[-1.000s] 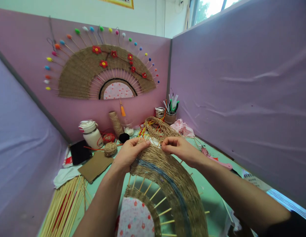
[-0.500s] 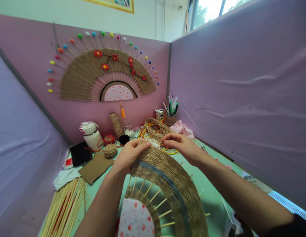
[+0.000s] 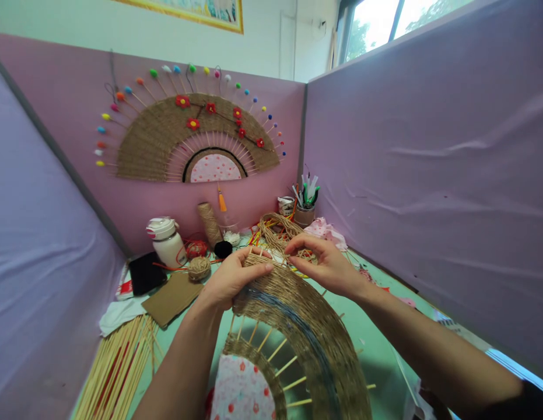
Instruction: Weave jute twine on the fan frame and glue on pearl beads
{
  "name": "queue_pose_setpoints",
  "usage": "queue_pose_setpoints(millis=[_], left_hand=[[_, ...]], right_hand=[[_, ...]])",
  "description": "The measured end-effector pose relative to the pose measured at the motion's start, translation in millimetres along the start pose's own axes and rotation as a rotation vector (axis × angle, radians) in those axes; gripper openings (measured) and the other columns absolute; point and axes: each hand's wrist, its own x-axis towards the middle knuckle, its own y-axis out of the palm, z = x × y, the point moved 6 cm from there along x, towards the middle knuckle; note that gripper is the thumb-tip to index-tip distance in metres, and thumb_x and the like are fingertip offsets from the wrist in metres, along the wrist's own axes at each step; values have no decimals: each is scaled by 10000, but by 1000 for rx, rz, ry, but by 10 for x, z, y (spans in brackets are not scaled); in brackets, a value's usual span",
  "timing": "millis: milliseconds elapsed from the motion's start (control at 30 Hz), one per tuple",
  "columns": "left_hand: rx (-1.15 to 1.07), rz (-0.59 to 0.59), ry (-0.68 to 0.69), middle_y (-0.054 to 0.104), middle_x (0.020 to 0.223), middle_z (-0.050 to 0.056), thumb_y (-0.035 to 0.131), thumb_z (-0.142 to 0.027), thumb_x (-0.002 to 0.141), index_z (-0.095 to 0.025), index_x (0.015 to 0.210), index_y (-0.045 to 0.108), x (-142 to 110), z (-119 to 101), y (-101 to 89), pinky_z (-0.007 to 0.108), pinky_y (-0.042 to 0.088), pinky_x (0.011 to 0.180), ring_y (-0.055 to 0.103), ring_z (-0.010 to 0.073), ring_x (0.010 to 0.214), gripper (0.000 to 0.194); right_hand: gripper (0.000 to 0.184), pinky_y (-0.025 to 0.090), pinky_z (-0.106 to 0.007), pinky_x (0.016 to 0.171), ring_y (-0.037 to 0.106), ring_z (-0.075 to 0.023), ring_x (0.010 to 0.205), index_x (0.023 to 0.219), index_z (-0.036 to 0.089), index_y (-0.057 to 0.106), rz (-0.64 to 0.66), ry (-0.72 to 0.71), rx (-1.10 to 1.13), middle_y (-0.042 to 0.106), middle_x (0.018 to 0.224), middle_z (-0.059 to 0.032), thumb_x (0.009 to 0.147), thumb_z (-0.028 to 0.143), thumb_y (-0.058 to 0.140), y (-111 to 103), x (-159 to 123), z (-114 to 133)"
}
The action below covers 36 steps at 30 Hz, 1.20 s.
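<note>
Fingers (image 3: 259,270) of the left hand (image 3: 230,275) are gripping the woven fan (image 3: 297,294) at the bottom middle of the head view. The right hand (image 3: 328,263) is hovering near the middle, fingertips (image 3: 292,251) almost touching; I cannot tell if they are pinching anything.

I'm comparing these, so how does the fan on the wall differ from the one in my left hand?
The wall fan bears red flowers; the held fan has a blue band. The wall fan's sticks end in colored balls; the held fan's visible stick ends are bare. Both are brown and woven, with dotted centers.
</note>
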Motion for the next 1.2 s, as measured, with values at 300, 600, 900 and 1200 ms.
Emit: queue_pose_setpoints(millis=[300, 600, 900, 1200], left_hand=[[14, -14, 33, 627, 676, -35, 753, -288, 627, -171, 839, 585, -9, -25, 28, 214, 424, 559, 569, 101, 582, 295], [58, -46, 55, 643, 717, -26, 758, -314, 615, -178, 847, 589, -13, -41, 2, 229, 437, 588, 578, 115, 609, 317], [76, -37, 55, 606, 698, -36, 700, -356, 675, -195, 903, 595, -42, -83, 31, 195, 394, 526, 541, 92, 574, 298], [71, -10, 37, 638, 774, -10, 740, -346, 622, -207, 970, 567, -23, -27, 18, 237, 433, 569, 584, 130, 623, 413]], right_hand=[[108, 373, -234, 561, 497, -98, 611, 809, 169, 561, 51, 244, 159, 546, 700, 29, 706, 182, 590, 170, 23, -233], [86, 306, -233, 536, 436, -87, 570, 726, 171, 538, 79, 338, 237, 501, 640, 52, 659, 175, 593, 216, 35, -232], [203, 358, -243, 636, 502, -108, 685, 832, 162, 573, 217, 393, 294, 559, 748, 28, 658, 206, 670, 234, -10, -206], [163, 434, -263, 627, 564, -119, 619, 780, 171, 667, 471, 527, 374, 646, 716, 16, 669, 279, 716, 369, -114, -331]])
